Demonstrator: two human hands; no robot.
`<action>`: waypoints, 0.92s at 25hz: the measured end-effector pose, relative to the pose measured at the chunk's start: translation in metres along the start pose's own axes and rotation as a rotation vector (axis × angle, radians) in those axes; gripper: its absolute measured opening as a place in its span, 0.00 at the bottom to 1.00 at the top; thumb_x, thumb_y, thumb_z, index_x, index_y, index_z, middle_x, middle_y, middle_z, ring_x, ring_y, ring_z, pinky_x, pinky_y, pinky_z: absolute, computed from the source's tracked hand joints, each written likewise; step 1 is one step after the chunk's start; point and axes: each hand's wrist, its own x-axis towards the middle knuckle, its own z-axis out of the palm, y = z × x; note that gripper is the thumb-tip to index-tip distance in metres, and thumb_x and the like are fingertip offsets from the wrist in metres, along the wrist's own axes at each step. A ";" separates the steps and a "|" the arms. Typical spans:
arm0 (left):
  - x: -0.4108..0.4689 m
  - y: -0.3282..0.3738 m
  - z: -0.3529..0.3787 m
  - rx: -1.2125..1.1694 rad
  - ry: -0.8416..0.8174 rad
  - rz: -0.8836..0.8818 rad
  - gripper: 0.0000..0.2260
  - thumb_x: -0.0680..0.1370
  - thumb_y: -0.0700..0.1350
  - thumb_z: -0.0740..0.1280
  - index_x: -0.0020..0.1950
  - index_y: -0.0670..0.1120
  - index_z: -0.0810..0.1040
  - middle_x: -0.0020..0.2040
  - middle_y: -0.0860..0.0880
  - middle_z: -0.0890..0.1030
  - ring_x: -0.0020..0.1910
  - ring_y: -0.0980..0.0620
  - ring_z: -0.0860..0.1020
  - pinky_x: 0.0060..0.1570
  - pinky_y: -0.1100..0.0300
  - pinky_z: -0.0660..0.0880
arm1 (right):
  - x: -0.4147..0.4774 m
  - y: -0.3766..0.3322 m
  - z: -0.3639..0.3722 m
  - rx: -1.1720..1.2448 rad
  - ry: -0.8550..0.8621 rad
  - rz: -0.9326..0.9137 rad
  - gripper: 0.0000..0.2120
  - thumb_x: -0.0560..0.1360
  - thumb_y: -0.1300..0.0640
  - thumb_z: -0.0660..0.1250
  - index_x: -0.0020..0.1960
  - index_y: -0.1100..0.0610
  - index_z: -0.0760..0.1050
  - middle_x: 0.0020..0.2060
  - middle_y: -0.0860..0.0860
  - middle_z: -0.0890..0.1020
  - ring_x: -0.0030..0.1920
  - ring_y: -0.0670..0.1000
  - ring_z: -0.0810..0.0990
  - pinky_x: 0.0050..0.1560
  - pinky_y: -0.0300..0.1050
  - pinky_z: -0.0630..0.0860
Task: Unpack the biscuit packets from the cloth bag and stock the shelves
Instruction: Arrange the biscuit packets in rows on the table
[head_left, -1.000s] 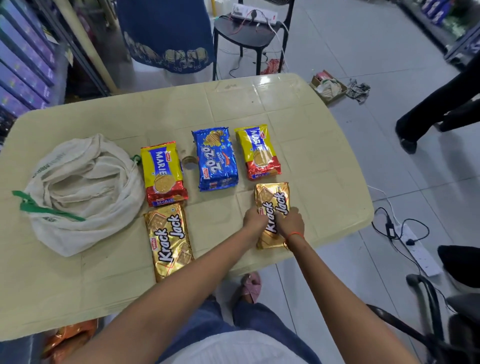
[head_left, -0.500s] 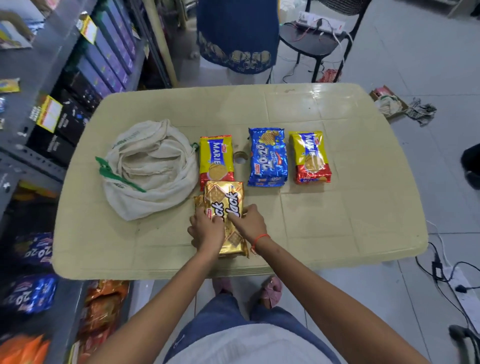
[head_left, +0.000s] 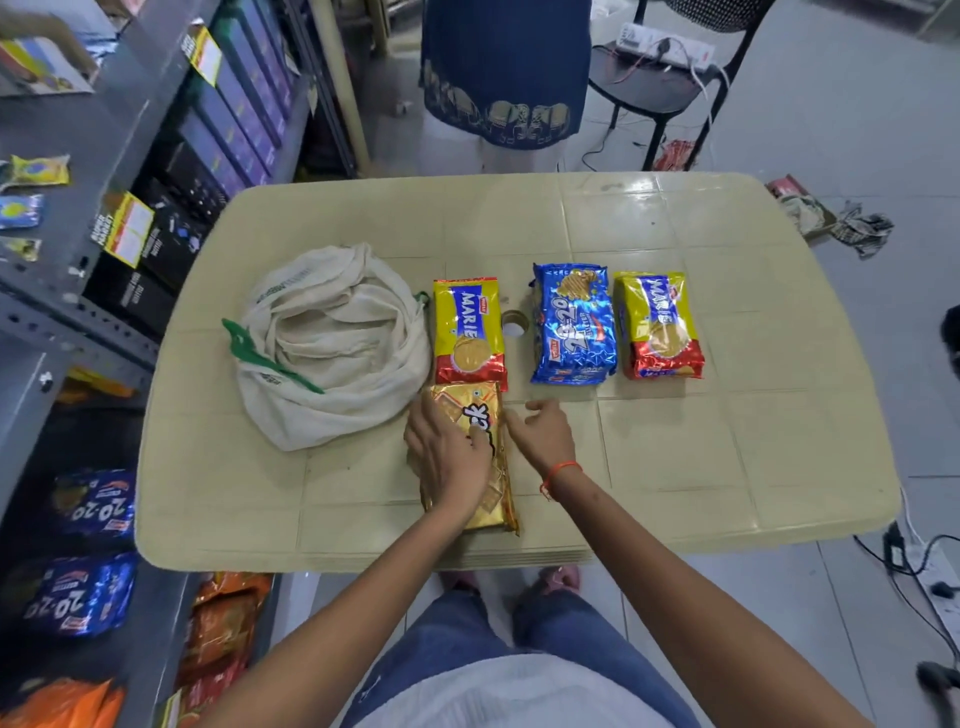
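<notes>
Gold Krack Jack packet (head_left: 480, 457) under left hand (head_left: 448, 452), below Marie packet (head_left: 469, 332).

A cream moulded-plastic counter (head_left: 649, 218) stands on a pale grey tiled floor (head_left: 841, 93). Grey metal shelving (head_left: 78, 312) lines the left side. A black metal-framed chair (head_left: 670, 83) stands beyond the counter. A white power strip (head_left: 935, 582) lies at right.
</notes>
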 end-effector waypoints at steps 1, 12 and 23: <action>0.003 0.011 0.004 -0.011 0.011 0.103 0.32 0.77 0.46 0.63 0.77 0.44 0.52 0.78 0.44 0.57 0.76 0.43 0.56 0.72 0.46 0.58 | 0.006 -0.005 -0.007 0.042 0.037 0.000 0.22 0.71 0.48 0.69 0.59 0.60 0.72 0.53 0.58 0.80 0.56 0.59 0.78 0.56 0.49 0.74; 0.045 0.172 0.104 -0.206 -0.412 0.411 0.17 0.78 0.37 0.61 0.67 0.37 0.70 0.62 0.39 0.77 0.63 0.42 0.75 0.63 0.54 0.70 | 0.112 -0.017 -0.144 0.087 0.529 -0.221 0.12 0.73 0.61 0.66 0.54 0.64 0.76 0.52 0.62 0.79 0.55 0.60 0.76 0.58 0.49 0.69; 0.071 0.230 0.172 -0.245 -0.674 -0.049 0.25 0.78 0.39 0.64 0.74 0.39 0.60 0.69 0.40 0.72 0.66 0.40 0.73 0.66 0.47 0.71 | 0.186 0.037 -0.192 0.144 0.093 0.006 0.18 0.77 0.56 0.66 0.62 0.67 0.73 0.58 0.64 0.79 0.57 0.62 0.79 0.55 0.51 0.76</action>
